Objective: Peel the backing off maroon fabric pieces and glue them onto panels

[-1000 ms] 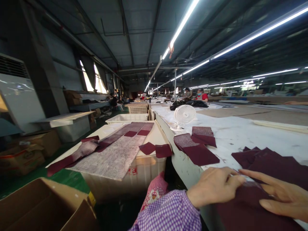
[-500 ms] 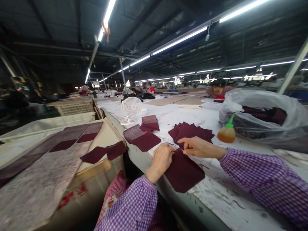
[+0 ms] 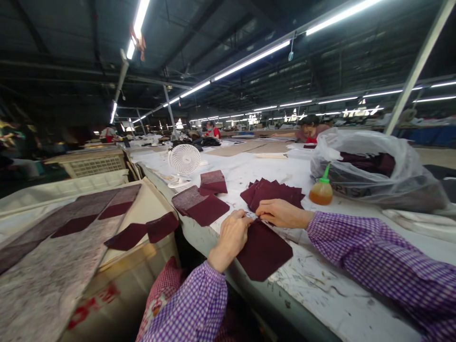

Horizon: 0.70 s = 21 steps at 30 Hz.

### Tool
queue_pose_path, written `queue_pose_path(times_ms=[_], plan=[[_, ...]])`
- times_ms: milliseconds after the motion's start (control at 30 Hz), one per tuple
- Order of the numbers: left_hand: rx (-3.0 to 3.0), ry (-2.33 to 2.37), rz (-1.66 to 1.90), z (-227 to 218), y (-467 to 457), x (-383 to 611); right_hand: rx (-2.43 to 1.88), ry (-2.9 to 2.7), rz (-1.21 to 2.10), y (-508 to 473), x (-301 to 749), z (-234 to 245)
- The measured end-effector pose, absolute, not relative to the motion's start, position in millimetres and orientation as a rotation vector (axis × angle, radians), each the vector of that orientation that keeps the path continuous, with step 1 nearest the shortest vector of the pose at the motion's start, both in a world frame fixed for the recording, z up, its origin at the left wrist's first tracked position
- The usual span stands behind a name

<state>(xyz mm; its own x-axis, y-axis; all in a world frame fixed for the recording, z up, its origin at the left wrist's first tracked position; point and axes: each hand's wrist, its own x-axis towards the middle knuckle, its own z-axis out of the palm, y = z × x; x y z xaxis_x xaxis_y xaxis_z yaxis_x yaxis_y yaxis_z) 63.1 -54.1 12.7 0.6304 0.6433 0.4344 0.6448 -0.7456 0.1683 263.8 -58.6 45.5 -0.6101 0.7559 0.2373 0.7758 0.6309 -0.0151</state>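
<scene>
A dark maroon fabric piece [image 3: 265, 251] with cut corners lies at the table's near edge and partly overhangs it. My left hand [image 3: 233, 235] is closed on its upper left edge, fingertips pinched. Close beside those fingertips, my right hand [image 3: 280, 213] pinches at the piece's top corner; the exact grip is too small to make out. Behind my right hand sits a fanned stack of maroon pieces [image 3: 272, 192]. Left of my hands, a folded-looking maroon piece [image 3: 208, 209] rests on the table, with a smaller one [image 3: 213, 182] beyond it.
A white fan [image 3: 184, 159] stands farther back. At right are a glue bottle [image 3: 321, 191] with a green nozzle and a clear plastic bag [image 3: 409, 180] of maroon pieces. On the left, a cream bin [image 3: 142, 266] carries a board with more pieces [image 3: 162, 227]. Co-workers sit far off.
My right hand has come down and left, its fingertips closing in beside my left fingertips at the piece's top edge. The whole view has shifted slightly, so things appear farther left.
</scene>
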Motion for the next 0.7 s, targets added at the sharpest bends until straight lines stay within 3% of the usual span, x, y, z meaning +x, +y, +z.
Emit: queue_pose_path(times_ms=[233,533,700], plan=[[-2.846,-1.124,-0.741,13,-54,63,-1.245,-2.647,-0.213,-61,263,43],[-2.806,-0.944,-0.612,16,-57,63,-1.031,-2.876,-0.749,-66,261,34],[-2.804,-0.920,-0.552,20,-59,63,-1.143,-2.796,-0.667,-72,264,43]])
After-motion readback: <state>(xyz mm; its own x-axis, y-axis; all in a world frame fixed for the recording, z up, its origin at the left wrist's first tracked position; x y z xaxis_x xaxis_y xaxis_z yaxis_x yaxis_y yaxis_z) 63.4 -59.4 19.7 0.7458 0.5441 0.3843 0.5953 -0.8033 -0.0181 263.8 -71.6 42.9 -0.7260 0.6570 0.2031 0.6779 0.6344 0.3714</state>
